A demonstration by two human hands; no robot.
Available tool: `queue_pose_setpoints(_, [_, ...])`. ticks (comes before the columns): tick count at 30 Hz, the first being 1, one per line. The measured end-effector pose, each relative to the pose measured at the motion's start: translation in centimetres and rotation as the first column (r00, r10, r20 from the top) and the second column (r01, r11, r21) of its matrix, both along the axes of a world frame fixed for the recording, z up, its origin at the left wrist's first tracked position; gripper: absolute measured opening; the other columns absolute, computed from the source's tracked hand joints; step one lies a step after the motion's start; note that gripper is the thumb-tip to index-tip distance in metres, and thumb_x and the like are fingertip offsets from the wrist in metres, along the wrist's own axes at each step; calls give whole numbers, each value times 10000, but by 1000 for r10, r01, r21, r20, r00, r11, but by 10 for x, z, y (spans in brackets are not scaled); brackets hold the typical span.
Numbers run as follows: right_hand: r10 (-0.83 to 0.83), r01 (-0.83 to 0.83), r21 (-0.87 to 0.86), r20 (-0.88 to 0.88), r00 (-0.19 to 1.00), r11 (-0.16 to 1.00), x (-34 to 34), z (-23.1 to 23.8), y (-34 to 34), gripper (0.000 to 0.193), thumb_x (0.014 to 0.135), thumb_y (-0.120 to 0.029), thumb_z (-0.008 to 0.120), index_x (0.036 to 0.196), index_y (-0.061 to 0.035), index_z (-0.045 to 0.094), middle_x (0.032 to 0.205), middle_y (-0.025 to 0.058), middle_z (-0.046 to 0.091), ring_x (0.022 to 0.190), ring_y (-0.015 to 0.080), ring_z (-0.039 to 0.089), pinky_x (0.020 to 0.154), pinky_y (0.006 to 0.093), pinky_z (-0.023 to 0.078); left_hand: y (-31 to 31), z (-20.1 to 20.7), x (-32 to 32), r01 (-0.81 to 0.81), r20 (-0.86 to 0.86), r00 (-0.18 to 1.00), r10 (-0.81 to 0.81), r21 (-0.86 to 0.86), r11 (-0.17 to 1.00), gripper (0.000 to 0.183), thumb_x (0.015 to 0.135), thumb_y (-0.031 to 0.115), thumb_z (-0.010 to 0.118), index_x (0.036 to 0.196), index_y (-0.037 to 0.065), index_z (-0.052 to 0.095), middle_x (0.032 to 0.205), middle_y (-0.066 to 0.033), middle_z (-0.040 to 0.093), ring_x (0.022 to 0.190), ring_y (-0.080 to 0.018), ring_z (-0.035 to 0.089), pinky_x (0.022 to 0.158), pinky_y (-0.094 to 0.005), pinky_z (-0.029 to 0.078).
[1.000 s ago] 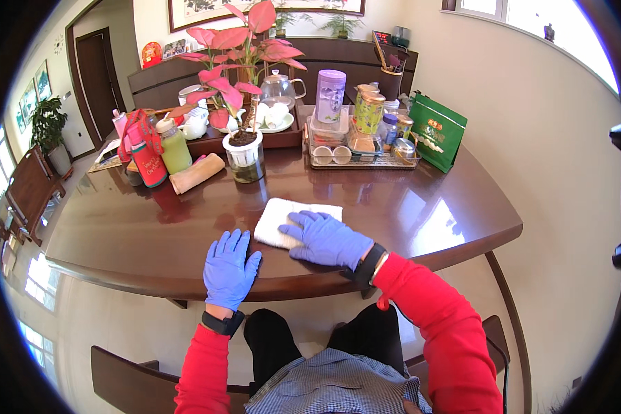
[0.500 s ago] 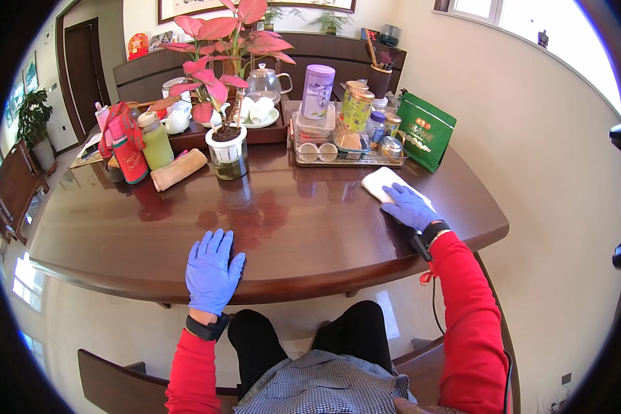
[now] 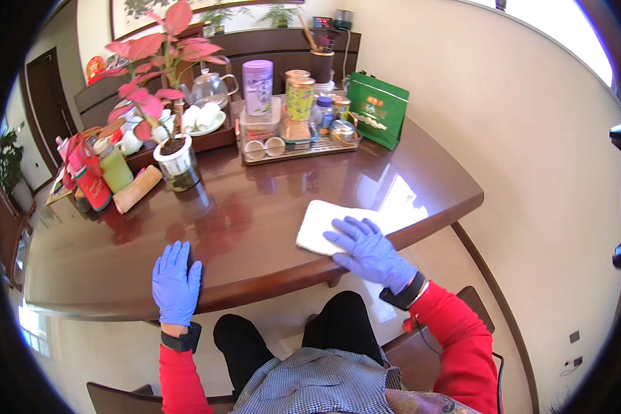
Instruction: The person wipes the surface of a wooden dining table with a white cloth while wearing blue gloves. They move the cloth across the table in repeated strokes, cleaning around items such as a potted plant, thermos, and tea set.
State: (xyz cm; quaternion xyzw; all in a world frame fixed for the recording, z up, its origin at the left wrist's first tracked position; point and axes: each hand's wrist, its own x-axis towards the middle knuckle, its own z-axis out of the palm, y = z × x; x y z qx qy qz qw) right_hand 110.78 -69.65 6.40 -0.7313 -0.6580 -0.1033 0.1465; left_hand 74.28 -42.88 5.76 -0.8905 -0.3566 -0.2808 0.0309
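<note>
Both my hands wear blue-violet gloves. My right hand (image 3: 371, 254) lies with its fingers stretched over a white cloth (image 3: 317, 225), pressing it onto the dark brown table (image 3: 255, 259) close to the front edge. The cloth is spread out flat, partly covered by the fingers. My left hand (image 3: 176, 284) rests flat at the table's front edge further left, fingers together and stretched out, with nothing in it.
A potted plant with pink leaves (image 3: 179, 157) stands left of centre. Behind it are a glass teapot (image 3: 209, 90) and white cups. A tray (image 3: 300, 153) carries tins and jars beside a green bag (image 3: 376, 110). Bottles and a rolled beige towel (image 3: 138, 190) sit left.
My right hand has drawn the white cloth toward me and leftward, to the front edge. The view has turned, so the tabletop things appear further left. My left hand keeps its place on the edge.
</note>
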Motion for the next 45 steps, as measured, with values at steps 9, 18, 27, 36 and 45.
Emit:
queue_pose_setpoints(9, [-195, 198, 157, -35, 980, 968, 57, -9, -46, 466, 1051, -444, 597, 1465, -238, 652, 1556, 92, 574, 1472, 337, 485, 1254, 551, 307, 0, 1, -2, 22, 42, 999, -20, -36, 999, 474, 1028, 291, 661, 1463, 104, 648, 1493, -162, 642, 1399, -384, 569, 1191, -485, 414])
queue_pose_setpoints(18, [-528, 563, 217, -203, 825, 797, 147, -15, -89, 435, 1084, -420, 534, 1413, -183, 690, 1530, 108, 607, 1479, 340, 472, 1262, 537, 266, 1, -1, -3, 5, 14, 1000, -4, -40, 999, 490, 1040, 311, 645, 1482, 101, 630, 1525, -157, 618, 1425, -379, 549, 1207, -493, 393])
queue_pose_setpoints(27, [-329, 331, 285, -56, 943, 900, 17, -37, -47, 463, 1039, -372, 627, 1472, -208, 644, 1565, 96, 571, 1479, 342, 476, 1269, 567, 269, 2, -3, -3, 16, 22, 1000, -15, -46, 999, 487, 1040, 303, 646, 1475, 84, 633, 1528, -158, 614, 1428, -381, 546, 1213, -489, 391])
queue_pose_setpoints(36, [-269, 291, 286, -113, 956, 913, 34, -29, -52, 414, 1038, -324, 638, 1429, -191, 668, 1534, 84, 598, 1443, 339, 515, 1249, 542, 309, 3, -3, -5, 13, -17, 1000, -14, -56, 998, 480, 1059, 293, 615, 1489, 79, 621, 1533, -154, 612, 1453, -381, 523, 1223, -487, 378])
queue_pose_setpoints(45, [-449, 485, 329, -184, 874, 810, 131, -31, -97, 368, 1075, -330, 560, 1378, -170, 693, 1498, 96, 633, 1455, 344, 503, 1257, 513, 296, 3, -3, -5, 12, -17, 1000, -13, -41, 999, 479, 1060, 290, 610, 1489, 76, 618, 1527, -151, 616, 1451, -375, 525, 1226, -493, 373])
